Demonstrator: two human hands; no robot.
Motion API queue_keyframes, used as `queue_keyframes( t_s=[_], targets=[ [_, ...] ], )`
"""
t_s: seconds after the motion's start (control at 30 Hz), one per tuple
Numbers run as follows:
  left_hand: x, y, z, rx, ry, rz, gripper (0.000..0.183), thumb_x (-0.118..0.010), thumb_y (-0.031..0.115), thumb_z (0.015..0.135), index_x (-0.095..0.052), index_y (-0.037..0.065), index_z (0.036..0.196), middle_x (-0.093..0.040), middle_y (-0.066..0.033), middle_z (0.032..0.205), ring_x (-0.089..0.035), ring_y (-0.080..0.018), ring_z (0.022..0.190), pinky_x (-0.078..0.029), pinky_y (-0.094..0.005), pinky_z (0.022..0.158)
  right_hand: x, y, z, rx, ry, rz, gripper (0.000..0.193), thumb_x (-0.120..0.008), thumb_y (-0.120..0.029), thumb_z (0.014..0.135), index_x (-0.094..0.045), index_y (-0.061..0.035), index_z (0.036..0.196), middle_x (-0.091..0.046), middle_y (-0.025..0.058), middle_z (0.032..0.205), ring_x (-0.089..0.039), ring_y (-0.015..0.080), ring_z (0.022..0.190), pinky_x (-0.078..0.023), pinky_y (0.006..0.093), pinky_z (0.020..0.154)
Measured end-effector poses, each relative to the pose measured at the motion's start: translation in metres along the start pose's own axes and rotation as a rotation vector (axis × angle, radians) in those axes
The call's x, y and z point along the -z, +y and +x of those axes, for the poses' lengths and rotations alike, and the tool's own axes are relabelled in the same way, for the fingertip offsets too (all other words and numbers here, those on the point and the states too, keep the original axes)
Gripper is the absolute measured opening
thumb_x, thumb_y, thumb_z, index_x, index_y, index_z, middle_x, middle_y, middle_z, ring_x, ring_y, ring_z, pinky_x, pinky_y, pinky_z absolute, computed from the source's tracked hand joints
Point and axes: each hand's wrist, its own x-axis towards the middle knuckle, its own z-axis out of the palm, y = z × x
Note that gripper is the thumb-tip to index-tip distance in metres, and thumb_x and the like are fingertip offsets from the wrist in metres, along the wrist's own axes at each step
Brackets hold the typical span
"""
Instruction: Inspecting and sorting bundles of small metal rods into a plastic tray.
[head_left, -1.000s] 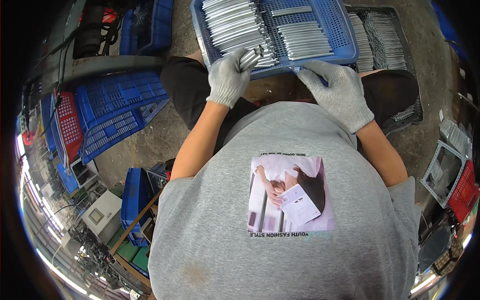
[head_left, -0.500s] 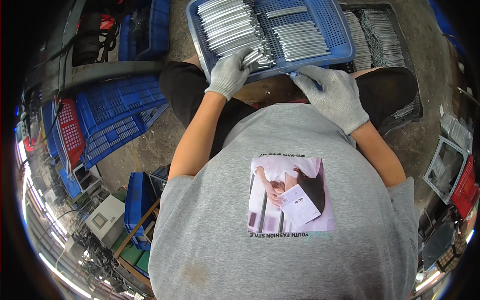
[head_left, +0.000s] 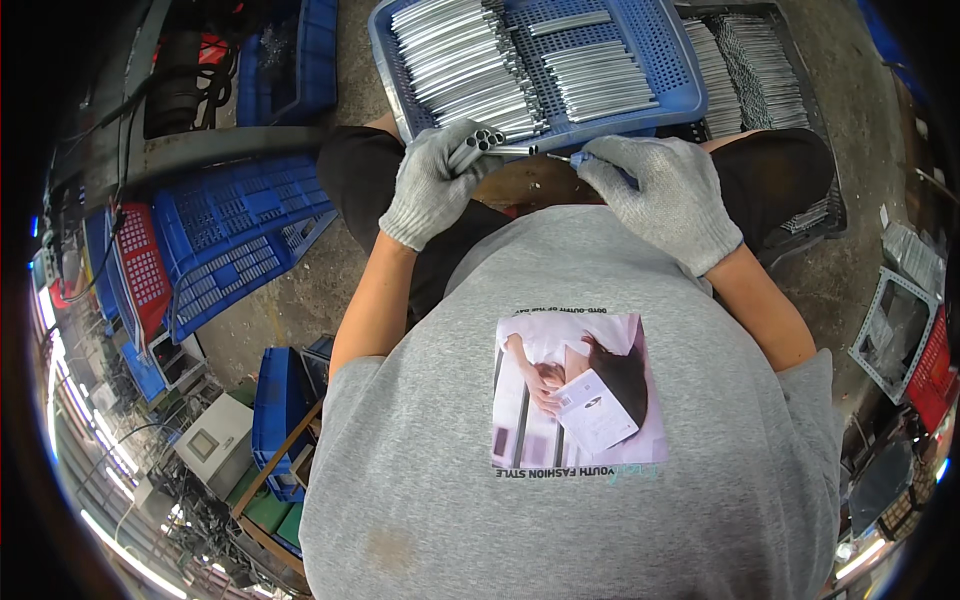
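Observation:
My left hand (head_left: 428,188), in a grey knitted glove, is closed around several short metal tubes (head_left: 466,153) with their open ends showing. One tube sticks out to the right, toward my other hand. My right hand (head_left: 668,200), gloved alike, grips a blue-handled tool (head_left: 582,158) with a thin metal shaft. The shaft's tip points at the mouth of that tube, close to it; whether it touches is too small to tell. Just beyond both hands lies a blue perforated basket (head_left: 690,103), holding a large pile of tubes (head_left: 455,65) at left and a smaller stack (head_left: 603,82) at right.
A dark crate (head_left: 825,200) with more metal rods stands beside the basket, partly behind my right knee. Blue crates (head_left: 235,200) and a red crate (head_left: 142,255) are at the left. A metal beam (head_left: 235,143) reaches toward my left knee.
My left hand has drawn back from the basket's near edge, turning the tubes' ends rightward. My right hand has brought the tool's tip up to one tube's end.

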Motion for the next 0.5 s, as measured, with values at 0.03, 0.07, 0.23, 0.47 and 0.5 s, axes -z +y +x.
queue_keyframes(
  t_s=[0.03,0.07,0.23,0.47,0.5],
  targets=[
    [-0.001,0.003,0.000,-0.043,0.020,0.010,0.023,-0.079,0.005,0.080,-0.073,0.006,0.102,-0.071,-0.0019,0.075,-0.059,-0.0223,0.061,-0.050,-0.0352,0.065,0.000,0.000,0.000,0.015,-0.008,-0.011,0.018,-0.074,-0.027,0.094,-0.083,-0.0118,0.097,-0.076,0.0015,0.070,-0.061,0.0159,0.050,-0.047,0.0286,0.054],
    [-0.002,0.006,0.000,-0.086,0.041,0.020,0.022,-0.080,0.005,0.079,-0.073,0.006,0.100,-0.071,-0.0015,0.074,-0.058,-0.0218,0.061,-0.049,-0.0349,0.066,0.001,0.000,0.000,0.031,-0.016,-0.022,0.017,-0.074,-0.027,0.094,-0.083,-0.0119,0.096,-0.076,0.0011,0.069,-0.060,0.0155,0.049,-0.047,0.0285,0.053],
    [0.004,0.023,-0.003,-0.141,-0.004,0.098,0.026,-0.077,-0.001,0.079,-0.077,0.007,0.104,-0.074,-0.0026,0.085,-0.062,-0.0180,0.072,-0.050,-0.0324,0.075,-0.001,0.000,0.000,0.080,0.004,-0.093,0.017,-0.074,-0.026,0.094,-0.083,-0.0117,0.092,-0.074,-0.0002,0.067,-0.058,0.0147,0.048,-0.046,0.0285,0.053],
    [0.004,0.024,-0.010,-0.200,0.001,0.199,0.030,-0.077,0.000,0.076,-0.079,0.010,0.104,-0.075,-0.0020,0.086,-0.064,-0.0194,0.074,-0.049,-0.0338,0.082,0.000,-0.002,0.000,-0.008,-0.114,-0.195,0.017,-0.074,-0.025,0.094,-0.083,-0.0110,0.091,-0.075,-0.0009,0.067,-0.058,0.0152,0.047,-0.045,0.0290,0.052],
    [0.003,0.027,-0.011,-0.206,0.023,0.217,0.030,-0.077,0.001,0.075,-0.079,0.011,0.104,-0.075,-0.0016,0.085,-0.064,-0.0194,0.074,-0.048,-0.0337,0.082,0.000,-0.003,-0.002,0.027,-0.087,-0.181,0.017,-0.074,-0.025,0.094,-0.083,-0.0111,0.091,-0.075,-0.0008,0.068,-0.058,0.0152,0.047,-0.045,0.0290,0.052]
  ],
)
